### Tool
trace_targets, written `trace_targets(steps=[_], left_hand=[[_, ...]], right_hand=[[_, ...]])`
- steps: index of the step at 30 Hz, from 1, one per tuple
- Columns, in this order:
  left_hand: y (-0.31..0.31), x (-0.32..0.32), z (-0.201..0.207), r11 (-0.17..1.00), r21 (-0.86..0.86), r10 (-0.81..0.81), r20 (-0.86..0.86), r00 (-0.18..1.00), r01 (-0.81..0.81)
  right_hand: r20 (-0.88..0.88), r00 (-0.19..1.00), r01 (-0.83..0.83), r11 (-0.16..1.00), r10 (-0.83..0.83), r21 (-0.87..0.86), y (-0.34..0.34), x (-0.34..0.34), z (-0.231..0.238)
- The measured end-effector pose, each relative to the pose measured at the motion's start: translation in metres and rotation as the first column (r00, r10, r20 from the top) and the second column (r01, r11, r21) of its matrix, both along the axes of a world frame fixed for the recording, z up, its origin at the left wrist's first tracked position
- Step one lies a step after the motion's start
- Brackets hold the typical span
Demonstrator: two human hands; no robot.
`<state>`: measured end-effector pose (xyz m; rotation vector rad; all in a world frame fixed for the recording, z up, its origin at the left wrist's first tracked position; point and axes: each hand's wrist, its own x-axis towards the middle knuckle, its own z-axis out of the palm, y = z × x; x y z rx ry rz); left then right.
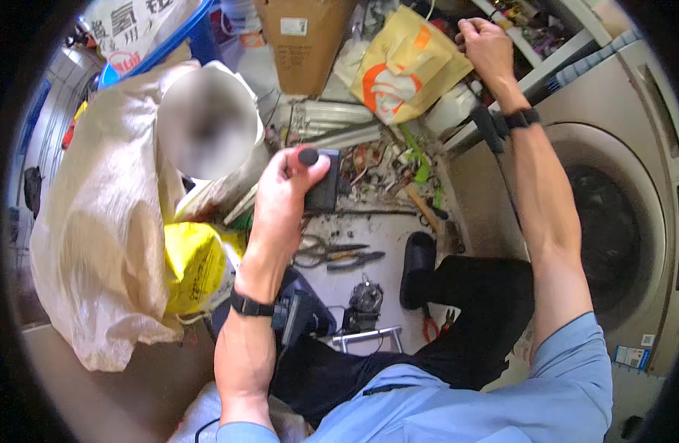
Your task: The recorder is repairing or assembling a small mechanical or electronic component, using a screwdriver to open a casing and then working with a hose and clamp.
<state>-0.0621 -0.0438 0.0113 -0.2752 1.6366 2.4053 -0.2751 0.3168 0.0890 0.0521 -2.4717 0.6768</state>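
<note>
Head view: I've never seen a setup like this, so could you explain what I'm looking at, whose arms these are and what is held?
There's no robot here. This single picture comes from a wide fisheye camera on the person's head, looking down, so edges bend and corners go dark. Both bare arms are the wearer's own. The left hand grips a dark boxy object; its exact kind is unclear. The right hand is raised beside a yellow paper bag; I can't tell whether it holds anything. On the pale floor lie scissors, a wooden-handled tool and scattered bits. A front-loading washing machine stands at right.
</note>
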Motion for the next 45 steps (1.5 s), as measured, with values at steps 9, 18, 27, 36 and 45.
trace_targets(steps=[9, 18, 27, 36, 45], left_hand=[[-0.006, 0.006, 0.005, 0.999, 0.018, 0.034, -0.008, 0.999, -0.034], [-0.001, 0.027, 0.000, 0.936, -0.309, -0.210, -0.100, 0.972, 0.170], [0.013, 0.046, -0.004, 0.900, -0.393, -0.269, -0.152, 0.951, 0.191], [0.012, 0.065, 0.008, 0.965, -0.159, -0.221, -0.065, 0.973, 0.208], [-0.003, 0.067, -0.026, 0.951, 0.301, -0.131, 0.174, 0.976, 0.074]], right_hand=[[0.273, 0.722, -0.641, 0.763, 0.636, -0.083, -0.104, 0.200, -0.044], [0.167, 0.671, -0.646, 0.680, 0.722, -0.347, -0.168, 0.242, -0.012], [0.074, 0.743, -0.627, 0.730, 0.665, -0.272, -0.168, 0.264, -0.041], [0.106, 0.869, -0.303, 0.689, 0.484, -0.659, -0.138, 0.248, -0.030], [0.079, 0.872, -0.131, 0.387, 0.483, -0.913, -0.092, 0.250, -0.013]])
